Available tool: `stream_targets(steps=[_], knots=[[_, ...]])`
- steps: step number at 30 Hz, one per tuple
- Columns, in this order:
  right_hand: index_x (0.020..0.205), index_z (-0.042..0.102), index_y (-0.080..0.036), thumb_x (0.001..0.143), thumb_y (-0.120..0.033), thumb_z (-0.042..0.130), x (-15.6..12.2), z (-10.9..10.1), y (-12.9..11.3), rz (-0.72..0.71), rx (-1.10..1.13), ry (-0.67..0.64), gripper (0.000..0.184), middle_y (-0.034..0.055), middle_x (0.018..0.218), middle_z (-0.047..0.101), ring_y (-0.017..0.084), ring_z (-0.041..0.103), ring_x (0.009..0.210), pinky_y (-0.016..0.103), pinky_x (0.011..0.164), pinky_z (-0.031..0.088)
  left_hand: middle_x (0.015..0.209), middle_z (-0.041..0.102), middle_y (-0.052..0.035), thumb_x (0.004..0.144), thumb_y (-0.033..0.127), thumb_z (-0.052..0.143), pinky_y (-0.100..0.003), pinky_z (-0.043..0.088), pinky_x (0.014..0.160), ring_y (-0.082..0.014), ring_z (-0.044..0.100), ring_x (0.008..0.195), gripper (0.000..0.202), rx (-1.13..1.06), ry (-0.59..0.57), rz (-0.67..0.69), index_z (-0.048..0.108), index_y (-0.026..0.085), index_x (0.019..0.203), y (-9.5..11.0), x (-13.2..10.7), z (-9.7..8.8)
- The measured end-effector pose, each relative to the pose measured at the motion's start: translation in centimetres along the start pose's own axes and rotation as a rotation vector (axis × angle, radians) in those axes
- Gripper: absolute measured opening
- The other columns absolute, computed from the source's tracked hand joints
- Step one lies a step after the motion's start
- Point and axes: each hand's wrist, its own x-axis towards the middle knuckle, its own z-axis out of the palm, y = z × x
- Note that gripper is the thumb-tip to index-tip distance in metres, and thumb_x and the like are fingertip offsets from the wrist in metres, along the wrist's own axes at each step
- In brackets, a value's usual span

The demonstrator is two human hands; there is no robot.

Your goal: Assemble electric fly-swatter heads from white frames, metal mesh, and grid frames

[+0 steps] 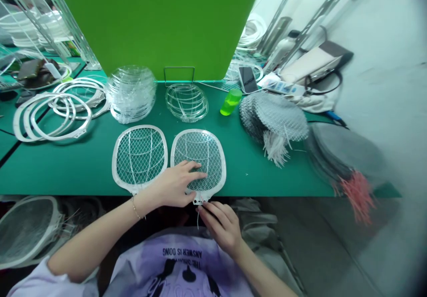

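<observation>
Two white racket-shaped mesh frames lie side by side at the front edge of the green table (66,168). My left hand (176,183) rests flat, fingers spread, on the lower mesh of the right frame (200,154). My right hand (222,225) is below the table edge, fingertips pinched at the thin white wires hanging from that frame's neck (199,200). The left frame (139,156) lies untouched beside my left hand.
A stack of clear plastic guards (131,93) and a single clear guard (187,102) stand behind the frames. White rings (53,114) lie left; a grey mesh pile (273,119), a darker mesh pile with red wires (347,159), a green bottle (231,102) and a phone (247,79) lie right. A green board (160,21) stands behind.
</observation>
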Motion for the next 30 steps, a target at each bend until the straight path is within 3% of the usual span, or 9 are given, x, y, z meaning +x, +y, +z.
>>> stream_targets(steps=[4,7,10,13,17,21,30], knots=[[0.117,0.068,-0.021,0.090,-0.010,0.063,0.6,-0.3,-0.1,-0.006,0.028,-0.011,0.030,0.0064,0.103,0.077,0.020,0.071,0.099,0.033,0.082,0.057,0.160,0.034,-0.0089,0.084,0.026,0.064,-0.051,0.040,0.112,-0.0355,0.031,0.147,0.057,-0.029,-0.056,0.033,0.054,0.027,0.141,-0.3,-0.9,0.2],[0.116,0.068,-0.018,0.089,-0.008,0.061,0.3,-0.3,-0.5,0.025,0.055,0.056,0.029,0.0091,0.102,0.075,0.021,0.070,0.099,0.034,0.082,0.058,0.162,0.030,-0.0076,0.080,0.028,0.070,-0.050,0.035,0.116,-0.0350,0.026,0.149,0.069,-0.022,-0.077,0.076,0.048,0.025,0.146,-0.4,-1.2,0.4],[0.120,0.064,-0.015,0.086,-0.005,0.064,0.0,-0.3,-0.8,0.209,0.139,0.129,0.036,0.0129,0.104,0.071,0.022,0.068,0.100,0.037,0.083,0.060,0.157,0.040,-0.0081,0.085,0.023,0.065,-0.049,0.034,0.117,-0.0324,0.035,0.144,0.063,0.026,-0.072,0.109,0.048,0.023,0.146,-0.5,-1.2,0.5],[0.121,0.065,-0.018,0.086,-0.001,0.064,0.0,-0.5,-1.0,0.302,0.214,0.104,0.039,0.0104,0.102,0.071,0.020,0.068,0.095,0.034,0.080,0.060,0.150,0.048,-0.0106,0.087,0.019,0.060,-0.047,0.038,0.113,-0.0311,0.043,0.137,0.057,0.048,-0.071,0.123,0.050,0.020,0.144,-0.4,-1.0,0.4],[0.124,0.065,-0.019,0.086,0.004,0.062,0.3,-1.1,-1.4,0.288,0.286,0.103,0.045,0.0091,0.102,0.071,0.019,0.067,0.093,0.032,0.076,0.060,0.147,0.052,-0.0120,0.085,0.025,0.063,-0.048,0.035,0.115,-0.0302,0.049,0.132,0.057,0.011,-0.046,0.104,0.053,0.017,0.141,0.0,-0.9,0.1],[0.129,0.063,-0.018,0.086,0.005,0.061,0.9,-1.4,-1.9,0.232,0.268,0.045,0.049,0.0120,0.111,0.070,0.022,0.065,0.100,0.037,0.081,0.060,0.135,0.061,-0.0091,0.093,0.034,0.060,-0.042,0.044,0.107,-0.0266,0.055,0.123,0.043,-0.066,-0.003,0.007,0.060,0.017,0.132,0.5,-0.4,-0.1],[0.126,0.064,-0.016,0.087,0.000,0.062,1.1,-0.2,-2.0,0.202,0.254,0.075,0.042,0.0115,0.106,0.071,0.023,0.066,0.101,0.040,0.084,0.061,0.112,0.065,-0.0044,0.079,0.038,0.076,-0.038,0.054,0.087,-0.0265,0.056,0.108,0.041,-0.039,0.042,-0.106,0.068,0.020,0.116,1.2,1.0,0.5]])
